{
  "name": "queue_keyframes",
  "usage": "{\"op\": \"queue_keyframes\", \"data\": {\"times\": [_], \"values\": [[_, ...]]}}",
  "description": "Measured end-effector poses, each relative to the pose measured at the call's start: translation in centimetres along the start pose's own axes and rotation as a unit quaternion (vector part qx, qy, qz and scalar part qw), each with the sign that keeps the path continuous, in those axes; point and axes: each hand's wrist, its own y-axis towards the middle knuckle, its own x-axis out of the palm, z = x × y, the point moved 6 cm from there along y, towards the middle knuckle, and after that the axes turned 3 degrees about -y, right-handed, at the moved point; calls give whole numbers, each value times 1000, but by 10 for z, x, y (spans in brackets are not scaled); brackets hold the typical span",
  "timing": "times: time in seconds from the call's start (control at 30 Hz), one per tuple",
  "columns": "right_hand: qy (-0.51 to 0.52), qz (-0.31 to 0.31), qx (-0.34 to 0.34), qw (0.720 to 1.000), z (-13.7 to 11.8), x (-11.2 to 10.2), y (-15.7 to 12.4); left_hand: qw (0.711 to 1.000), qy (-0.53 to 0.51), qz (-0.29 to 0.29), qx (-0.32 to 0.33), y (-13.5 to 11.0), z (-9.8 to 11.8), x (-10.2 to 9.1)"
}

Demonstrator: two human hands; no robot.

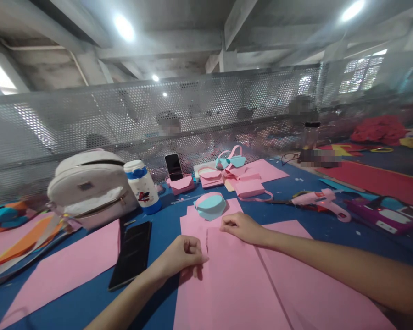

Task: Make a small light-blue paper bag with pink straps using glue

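Large pink sheets point(241, 284) lie overlapped on the blue table in front of me. My left hand point(185, 257) is over their left edge, its fingers curled and thumb and fingertips together; what they pinch, if anything, I cannot make out. A short thin dark line point(207, 240), perhaps a slit or crease, runs beside those fingertips. On the sheet's far part rests my right hand point(242, 228), fingers bent and closed against the paper; anything in them is hidden. Just beyond the hands sits a small light-blue and pink paper piece point(210, 206).
On the left are a black phone point(132, 254), another pink sheet point(75, 266), a white backpack point(89, 185) and a bottle point(143, 188). Pink paper pouches point(249, 188) stand at the back. To the right lie a pink glue gun point(321, 201) and a purple device point(385, 215).
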Motion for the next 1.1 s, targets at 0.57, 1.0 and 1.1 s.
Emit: {"op": "queue_keyframes", "data": {"times": [0.57, 1.0, 1.1], "values": [[1, -5, 3, 1000, 0, 0, 0, 1000, 26, 2, -9, -4, -1, -1], [-1, -5, -6, 1000, 2, 1, 0, 999, 33, -23, -15, -1, -6, -1], [-1, -6, -6, 1000, 3, 1, 0, 999, 29, -22, -8, -2, -5, 0]]}}
